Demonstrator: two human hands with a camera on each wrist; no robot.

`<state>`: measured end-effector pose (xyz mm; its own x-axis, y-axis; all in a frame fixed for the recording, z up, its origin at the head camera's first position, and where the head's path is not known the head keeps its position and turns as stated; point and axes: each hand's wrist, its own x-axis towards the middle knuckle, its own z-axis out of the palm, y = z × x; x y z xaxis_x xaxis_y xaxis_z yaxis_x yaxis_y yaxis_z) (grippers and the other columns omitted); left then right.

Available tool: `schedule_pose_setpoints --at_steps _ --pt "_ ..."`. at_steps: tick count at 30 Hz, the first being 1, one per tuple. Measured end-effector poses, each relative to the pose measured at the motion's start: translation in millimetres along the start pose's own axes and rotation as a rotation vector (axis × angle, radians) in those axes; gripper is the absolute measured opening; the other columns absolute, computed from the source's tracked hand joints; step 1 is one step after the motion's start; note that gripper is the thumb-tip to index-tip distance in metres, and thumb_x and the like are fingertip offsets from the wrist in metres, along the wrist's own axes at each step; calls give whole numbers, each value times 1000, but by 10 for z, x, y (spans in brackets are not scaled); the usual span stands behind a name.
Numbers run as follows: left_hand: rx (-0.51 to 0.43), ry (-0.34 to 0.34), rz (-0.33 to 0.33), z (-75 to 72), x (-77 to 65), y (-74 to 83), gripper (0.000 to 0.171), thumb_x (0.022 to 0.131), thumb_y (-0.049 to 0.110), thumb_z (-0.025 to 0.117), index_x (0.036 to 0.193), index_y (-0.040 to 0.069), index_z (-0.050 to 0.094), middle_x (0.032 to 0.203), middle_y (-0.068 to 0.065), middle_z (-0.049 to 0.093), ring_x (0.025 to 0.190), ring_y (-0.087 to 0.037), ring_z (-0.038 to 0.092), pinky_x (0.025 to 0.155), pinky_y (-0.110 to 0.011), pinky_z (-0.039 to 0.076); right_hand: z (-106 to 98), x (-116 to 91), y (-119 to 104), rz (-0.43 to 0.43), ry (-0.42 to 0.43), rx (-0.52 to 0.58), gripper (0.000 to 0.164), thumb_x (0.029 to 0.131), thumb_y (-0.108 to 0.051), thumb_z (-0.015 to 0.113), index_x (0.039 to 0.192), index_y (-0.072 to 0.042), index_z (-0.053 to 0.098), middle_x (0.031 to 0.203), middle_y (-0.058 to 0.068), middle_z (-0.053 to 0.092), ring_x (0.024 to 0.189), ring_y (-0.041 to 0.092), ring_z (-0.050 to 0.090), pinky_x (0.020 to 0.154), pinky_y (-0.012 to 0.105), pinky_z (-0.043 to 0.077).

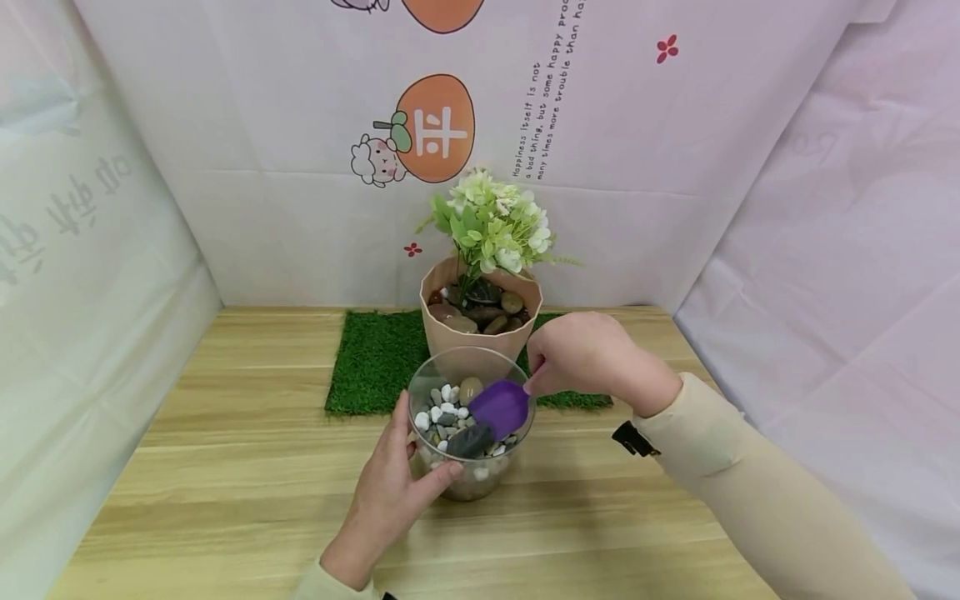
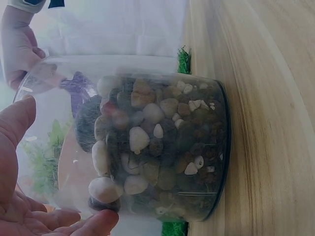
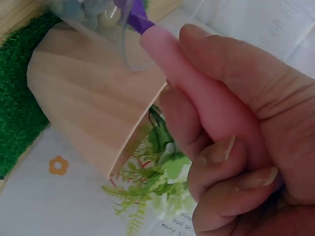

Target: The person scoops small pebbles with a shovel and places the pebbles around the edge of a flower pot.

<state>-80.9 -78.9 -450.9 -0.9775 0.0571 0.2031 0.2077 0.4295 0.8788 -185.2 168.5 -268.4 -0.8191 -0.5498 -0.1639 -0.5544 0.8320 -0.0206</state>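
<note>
A clear round container stands on the table, part filled with pebbles in white, grey and brown. My left hand grips its left side, thumb near the front rim and fingers along the wall. In my right hand is a small shovel, its pink handle wrapped by the fingers. The shovel's purple blade dips inside the container, against a large dark stone on top of the pebbles. The blade's lower tip is hidden by that stone.
Just behind the container is a peach flowerpot with stones and white-green flowers. It sits on a green turf mat on the wooden table. Printed white cloth walls the back and both sides.
</note>
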Motion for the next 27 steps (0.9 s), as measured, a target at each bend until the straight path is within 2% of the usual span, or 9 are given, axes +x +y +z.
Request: schedule_pose_setpoints --at_steps 2,6,13,23,27 --pt "0 -1 -5 -1 -1 -4 122 84 49 85 168 8 8 170 -21 25 145 -37 48 111 -45 53 20 16 53 -20 -15 46 25 84 -45 85 70 -34 69 69 -18 63 62 6 55 55 27 48" --pt "-4 -7 -14 -4 -3 -8 121 85 50 84 169 10 7 171 -20 22 145 -37 48 111 -45 53 63 47 117 -64 -31 129 22 85 -46 85 73 -33 72 71 -17 65 62 7 56 58 27 50" --pt "-1 -7 -13 -3 -7 -5 121 85 49 85 169 10 7 171 -20 23 145 -37 48 112 -46 53 157 110 160 -67 -57 200 23 86 -48 84 74 -32 73 66 -16 63 60 7 53 57 27 47" --pt "18 -3 -7 0 -14 4 120 86 49 84 169 10 7 171 -20 24 145 -37 48 111 -46 53 317 150 172 -95 -92 400 19 87 -44 84 76 -30 75 66 -13 64 57 7 46 55 25 41" --pt "24 -4 -13 -1 -15 4 120 85 50 84 169 10 7 171 -21 24 145 -37 47 111 -45 53 359 162 168 -95 -92 435 17 87 -43 85 77 -31 76 66 -13 66 57 6 46 55 25 42"
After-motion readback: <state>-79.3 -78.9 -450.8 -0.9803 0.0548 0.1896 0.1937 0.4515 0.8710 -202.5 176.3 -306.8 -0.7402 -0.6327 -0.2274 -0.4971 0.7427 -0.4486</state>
